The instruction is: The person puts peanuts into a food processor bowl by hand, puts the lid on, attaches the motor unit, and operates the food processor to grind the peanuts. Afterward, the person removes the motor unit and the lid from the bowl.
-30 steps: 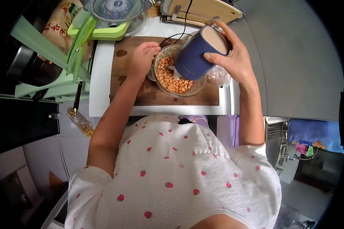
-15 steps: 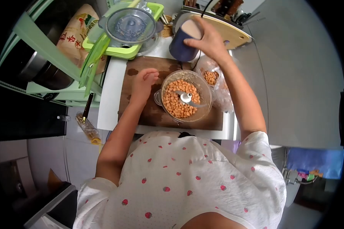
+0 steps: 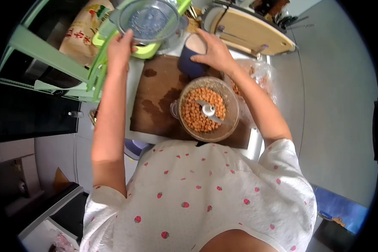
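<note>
My left hand (image 3: 121,51) is at the near left rim of a round clear plastic lid (image 3: 149,21), its fingers closed on the edge. My right hand (image 3: 214,52) is wrapped round a dark blue motor unit (image 3: 189,61) with a pale top, which is just behind the chopper bowl. That clear bowl (image 3: 235,113) is on a brown cutting board (image 3: 151,94). It holds many peanuts (image 3: 197,115) around a metal blade with a white hub (image 3: 208,110). A clear plastic bag (image 3: 264,77) with more peanuts lies partly hidden behind my right forearm.
Behind the lid is a bright green basket (image 3: 146,51), with long green leaves (image 3: 97,77) hanging at its left. A pale green shelf (image 3: 50,63) stands to the left, near a printed sack (image 3: 86,33). Pale cutting boards (image 3: 256,31) lean at the back right.
My left hand has moved from above the cutting board up and left to the clear lid. My right hand has brought the blue motor unit slightly left. The view has shifted a little.
</note>
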The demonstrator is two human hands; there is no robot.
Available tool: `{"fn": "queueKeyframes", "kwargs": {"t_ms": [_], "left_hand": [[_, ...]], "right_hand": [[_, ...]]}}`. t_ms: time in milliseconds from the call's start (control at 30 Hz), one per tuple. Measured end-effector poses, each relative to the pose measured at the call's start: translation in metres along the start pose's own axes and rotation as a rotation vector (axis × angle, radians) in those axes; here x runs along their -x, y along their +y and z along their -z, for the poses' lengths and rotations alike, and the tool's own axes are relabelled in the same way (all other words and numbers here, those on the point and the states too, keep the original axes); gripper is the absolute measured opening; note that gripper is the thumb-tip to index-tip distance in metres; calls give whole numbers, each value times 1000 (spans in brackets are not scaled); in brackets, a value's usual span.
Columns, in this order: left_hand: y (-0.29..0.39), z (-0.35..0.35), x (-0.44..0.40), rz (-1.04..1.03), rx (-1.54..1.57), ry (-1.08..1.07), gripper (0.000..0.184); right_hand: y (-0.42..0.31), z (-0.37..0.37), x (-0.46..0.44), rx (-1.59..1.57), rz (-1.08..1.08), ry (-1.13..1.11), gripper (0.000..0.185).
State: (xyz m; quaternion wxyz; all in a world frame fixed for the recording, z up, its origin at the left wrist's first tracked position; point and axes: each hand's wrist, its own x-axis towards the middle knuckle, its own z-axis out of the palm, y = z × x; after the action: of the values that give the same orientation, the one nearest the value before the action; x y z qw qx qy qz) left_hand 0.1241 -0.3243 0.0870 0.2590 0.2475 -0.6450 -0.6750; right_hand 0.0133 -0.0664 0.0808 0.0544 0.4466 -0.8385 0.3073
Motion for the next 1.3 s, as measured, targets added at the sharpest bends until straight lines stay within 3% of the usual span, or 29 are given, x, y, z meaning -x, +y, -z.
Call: {"fn": "queueKeyframes", "kwargs": {"t_ms": [167,267,300,333,400,433,467,533,600,667,733,800,833,933,967,1067,1133,1167,1200,1300], "left_hand": [[5,-7,-28,67,29,43,26],[3,-9,-31,-9,72,68,23],[1,-6,-31,-5,66,59,23],[1,-2,-32,-48,82,87,22],[3,1,-28,-90,98,111,22],[11,3,-14,-133,177,114,23],[17,4,-1,-178,256,116,24],[23,2,26,-169,259,137,22],[23,-3,50,-191,337,99,19],[21,-8,65,-171,398,34,16],[18,-16,76,-359,516,-225,19],[22,-24,84,-372,501,-245,22],[22,-27,87,-376,506,-258,24],[16,-28,88,-390,538,-335,27],[16,-30,91,-381,560,-377,27],[24,-34,105,-351,573,-437,25],[24,-34,110,-459,487,-554,30],[24,-33,112,-538,317,-555,37],[25,-33,117,-537,319,-556,37],[19,-29,129,-203,189,-556,40]], "right_hand": [[16,-3,12,46,65,19,80],[21,-1,16,-7,77,12,84],[21,-1,17,159,177,84,68],[21,1,20,159,172,89,68],[15,10,24,13,34,23,61],[9,17,25,35,73,114,48],[4,24,23,36,70,117,48],[-4,34,21,-440,-289,199,44],[-13,40,21,-529,-269,254,38],[-35,57,25,-901,-473,194,39],[-57,67,37,-936,-499,207,45],[-67,76,43,-1063,-727,176,50],[-51,76,50,-1135,-670,2,50],[-60,83,76,-1286,-696,-15,47],[-74,81,79,-1231,-769,124,36],[-77,79,93,-1218,-828,151,33],[-74,79,106,-1303,-796,131,32],[-77,77,112,-1339,-756,243,35],[-79,74,116,-1374,-716,350,40],[-77,70,137,-1312,-731,423,48]]}}
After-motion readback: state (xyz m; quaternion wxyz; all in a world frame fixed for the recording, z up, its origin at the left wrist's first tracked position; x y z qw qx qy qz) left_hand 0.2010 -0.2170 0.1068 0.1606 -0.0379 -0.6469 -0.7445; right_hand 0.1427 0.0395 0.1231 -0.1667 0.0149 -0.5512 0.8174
